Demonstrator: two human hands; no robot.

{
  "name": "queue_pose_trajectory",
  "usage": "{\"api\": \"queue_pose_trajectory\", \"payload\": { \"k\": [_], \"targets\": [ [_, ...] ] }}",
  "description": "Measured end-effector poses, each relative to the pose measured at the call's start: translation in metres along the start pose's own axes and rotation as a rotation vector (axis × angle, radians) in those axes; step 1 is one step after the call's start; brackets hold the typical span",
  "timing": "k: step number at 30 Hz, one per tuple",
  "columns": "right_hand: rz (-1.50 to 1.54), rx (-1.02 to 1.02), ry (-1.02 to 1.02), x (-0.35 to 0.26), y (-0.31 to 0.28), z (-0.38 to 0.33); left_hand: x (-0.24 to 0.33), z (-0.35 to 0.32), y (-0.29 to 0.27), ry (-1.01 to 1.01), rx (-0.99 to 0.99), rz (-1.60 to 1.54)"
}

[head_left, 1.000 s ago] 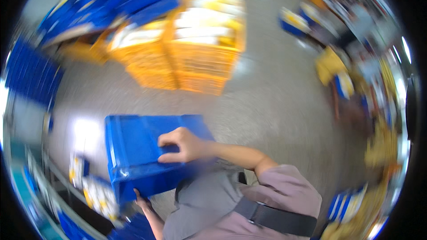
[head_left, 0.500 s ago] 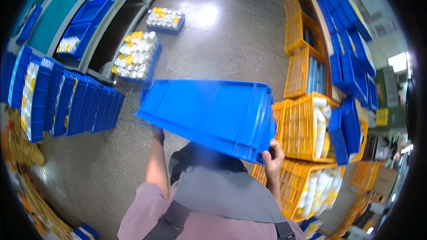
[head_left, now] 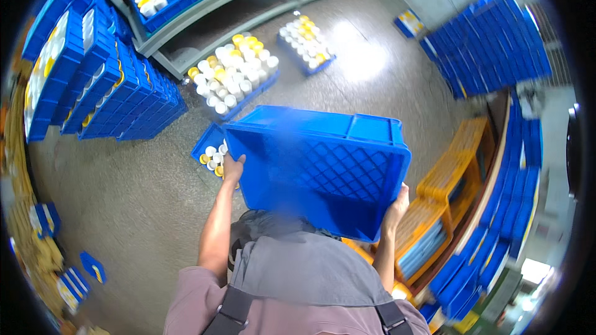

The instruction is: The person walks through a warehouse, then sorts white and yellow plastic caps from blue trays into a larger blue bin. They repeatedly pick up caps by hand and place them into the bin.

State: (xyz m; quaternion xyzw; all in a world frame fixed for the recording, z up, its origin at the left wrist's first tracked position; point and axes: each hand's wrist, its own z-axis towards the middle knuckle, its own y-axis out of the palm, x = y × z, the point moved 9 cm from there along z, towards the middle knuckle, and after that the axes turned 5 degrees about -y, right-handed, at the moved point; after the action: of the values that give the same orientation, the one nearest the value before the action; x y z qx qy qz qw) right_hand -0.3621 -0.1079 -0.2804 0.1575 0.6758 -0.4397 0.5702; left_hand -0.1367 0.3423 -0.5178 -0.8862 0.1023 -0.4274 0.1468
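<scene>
Between my hands I carry a blue plastic crate (head_left: 323,127), tipped so its open, hollow inside faces me. No contents show in it. My left hand (head_left: 233,169) is closed on its left rim, thumb inside. At the opposite end my right hand (head_left: 396,206) grips the right side, its fingers partly hidden. Just beyond my left hand, on the floor, lies another blue crate (head_left: 205,139) with white and yellow bottles (head_left: 214,160) in it, partly covered by the one I hold.
Bottle-filled crates (head_left: 254,96) stand on the floor ahead, beside a metal-framed bench (head_left: 217,9). Tall stacks of blue crates rise at left (head_left: 133,96) and far right (head_left: 490,46). Orange crates (head_left: 456,167) line the right, next to a shelf of blue crates (head_left: 515,192).
My view has swung to the right-hand side, and the blue crate has been turned from its outer underside to its open inside. Both hands still hold it.
</scene>
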Motion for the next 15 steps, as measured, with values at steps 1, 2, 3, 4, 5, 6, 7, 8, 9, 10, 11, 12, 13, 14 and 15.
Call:
{"api": "queue_pose_trajectory", "payload": {
  "k": [1,2,3,4,5,6,7,8,9,10,11,12,13,14,15],
  "targets": [
    [0.018,-0.068,-0.023,0.001,0.028,0.052,0.021,0.01,0.002,0.051,0.056,-0.038],
    [-0.005,-0.142,-0.079,-0.004,0.058,0.097,0.036,0.025,0.003,-0.002,0.102,-0.034],
    [-0.028,-0.208,-0.126,-0.009,0.089,0.138,0.05,0.041,0.001,-0.069,0.134,-0.033],
    [-0.057,-0.274,-0.197,-0.018,0.124,0.177,0.073,0.056,-0.006,-0.027,0.193,-0.018],
    [-0.152,-0.316,-0.189,-0.02,0.158,0.211,0.087,0.066,-0.018,-0.019,0.239,-0.002],
    [-0.238,-0.399,-0.199,-0.024,0.193,0.242,0.102,0.075,-0.025,0.021,0.29,0.004],
    [-0.254,-0.482,-0.146,-0.023,0.23,0.268,0.106,0.091,-0.034,-0.051,0.287,-0.026],
    [-0.271,-0.528,-0.194,-0.028,0.268,0.289,0.109,0.103,-0.044,-0.104,0.314,-0.005],
    [-0.286,-0.595,-0.158,-0.025,0.309,0.308,0.109,0.119,-0.055,-0.156,0.336,0.011],
    [-0.347,-0.623,-0.192,-0.024,0.351,0.324,0.108,0.138,-0.065,-0.196,0.363,0.035],
    [-0.381,-0.659,-0.259,-0.024,0.396,0.337,0.098,0.157,-0.071,-0.274,0.356,0.021],
    [-0.423,-0.745,-0.298,-0.017,0.441,0.347,0.087,0.176,-0.077,-0.323,0.386,0.063],
    [-0.455,-0.823,-0.351,-0.011,0.488,0.353,0.077,0.199,-0.087,-0.347,0.431,0.089],
    [-0.541,-0.837,-0.43,-0.005,0.534,0.36,0.064,0.225,-0.095,-0.386,0.439,0.09],
    [-0.583,-0.925,-0.426,0.007,0.576,0.365,0.05,0.253,-0.102,-0.433,0.451,0.091]
  ]
}}
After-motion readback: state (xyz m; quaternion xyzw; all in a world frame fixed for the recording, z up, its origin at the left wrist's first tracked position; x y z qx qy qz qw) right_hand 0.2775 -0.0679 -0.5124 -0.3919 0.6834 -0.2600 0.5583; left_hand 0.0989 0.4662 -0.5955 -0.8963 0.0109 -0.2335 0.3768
